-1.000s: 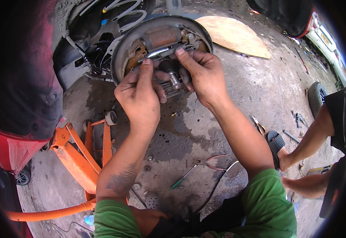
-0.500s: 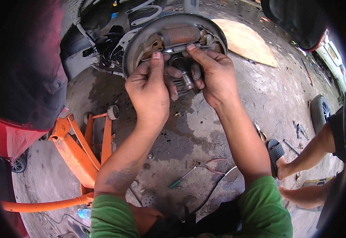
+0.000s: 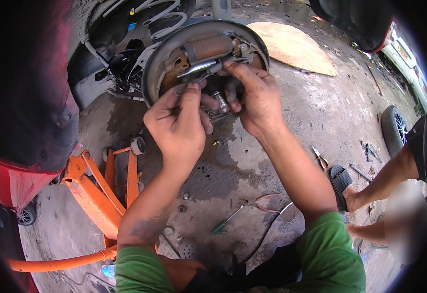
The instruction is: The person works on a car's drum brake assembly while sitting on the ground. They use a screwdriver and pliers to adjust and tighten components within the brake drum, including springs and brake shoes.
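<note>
One red car body panel, curved, at the left edge of the frame. One orange metal floor jack, wheeled, lower left, its long handle reaching to the left. One pale grey coil spring, top, left of centre. One left hand, bare and darkened at the fingers, upper centre, thumb and fingers pinched on the thin left end of a slim grey metal spring; this piece lies upper centre, before a round grey metal backing plate that carries a rusty brown cylinder. One green-handled screwdriver, on the floor, lower centre. One right hand, bare, upper centre, thumb and fingers clamped on the slim spring's right part, the two hands near each other. One pair of red-handled pliers, lower centre, right of the screwdriver. One flat tan wooden board, upper right of centre. One dark ridged sandal, on another person's foot, right. One black tyre with spoked wheel, right.
</note>
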The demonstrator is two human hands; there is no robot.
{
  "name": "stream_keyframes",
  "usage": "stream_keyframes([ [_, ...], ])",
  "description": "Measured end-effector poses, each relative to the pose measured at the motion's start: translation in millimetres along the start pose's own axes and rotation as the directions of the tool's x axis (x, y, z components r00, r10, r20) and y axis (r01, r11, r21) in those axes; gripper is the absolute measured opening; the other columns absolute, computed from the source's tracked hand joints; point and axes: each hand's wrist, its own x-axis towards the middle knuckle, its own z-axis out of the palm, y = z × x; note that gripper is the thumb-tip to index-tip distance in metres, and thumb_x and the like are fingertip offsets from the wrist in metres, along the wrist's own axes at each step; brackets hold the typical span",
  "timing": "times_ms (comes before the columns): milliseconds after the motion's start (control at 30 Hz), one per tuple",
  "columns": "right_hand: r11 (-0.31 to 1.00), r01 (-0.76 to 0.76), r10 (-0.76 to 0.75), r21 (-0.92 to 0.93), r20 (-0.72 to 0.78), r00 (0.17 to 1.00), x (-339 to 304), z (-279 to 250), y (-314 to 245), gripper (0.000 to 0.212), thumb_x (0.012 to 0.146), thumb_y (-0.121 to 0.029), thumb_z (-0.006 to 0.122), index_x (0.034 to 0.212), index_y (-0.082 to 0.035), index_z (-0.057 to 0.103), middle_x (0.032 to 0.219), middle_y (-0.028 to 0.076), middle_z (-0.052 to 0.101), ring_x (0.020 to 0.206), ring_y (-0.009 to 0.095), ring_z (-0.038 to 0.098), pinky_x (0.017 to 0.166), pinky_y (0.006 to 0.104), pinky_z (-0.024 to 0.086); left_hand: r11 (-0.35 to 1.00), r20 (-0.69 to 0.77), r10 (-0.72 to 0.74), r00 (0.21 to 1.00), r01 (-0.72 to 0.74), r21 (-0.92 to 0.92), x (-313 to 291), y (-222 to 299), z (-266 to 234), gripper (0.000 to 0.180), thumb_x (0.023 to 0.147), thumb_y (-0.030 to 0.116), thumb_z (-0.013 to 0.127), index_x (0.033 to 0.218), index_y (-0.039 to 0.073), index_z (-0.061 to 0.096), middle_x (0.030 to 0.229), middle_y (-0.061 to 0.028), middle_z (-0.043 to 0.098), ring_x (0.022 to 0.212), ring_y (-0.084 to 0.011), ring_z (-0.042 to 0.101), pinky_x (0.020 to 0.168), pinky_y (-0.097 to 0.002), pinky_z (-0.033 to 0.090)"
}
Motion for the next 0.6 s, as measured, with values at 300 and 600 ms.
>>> stream_keyframes([
  [300, 0.986, -0.136, 0.122, 0.099, 0.133, 0.984, 1.7, -15.8, -10.0, 0.025, 0.097, -0.026, 0.071, 0.091, -0.002, 0.071, 0.063, 0.002, 0.061, 0.05, 0.01, 0.052, 0.048, 0.0232, 0.039, 0.693, 0.338, 0.56, 0.757, -0.651, 0.31, -13.8, -12.0, 8.7, 0.017, 0.097, 0.002, 0.062, 0.103, -0.008, 0.073, 0.073, -0.0093, 0.074, 0.048, -0.0083, 0.058, 0.047, -0.0211, 0.043],
  [600, 0.99, -0.118, 0.123, -0.075, 0.077, 0.989, -6.0, -3.3, -11.7, 0.029, 0.095, -0.03, 0.076, 0.089, -0.002, 0.071, 0.074, 0.004, 0.067, 0.054, 0.008, 0.054, 0.05, 0.0219, 0.042, 0.995, 0.081, 0.084, 0.993, -0.089, 0.049, -4.7, -7.7, -3.2, 0.03, 0.101, 0.017, 0.056, 0.101, -0.01, 0.068, 0.069, -0.0163, 0.068, 0.044, -0.0129, 0.054, 0.041, -0.0249, 0.04],
])
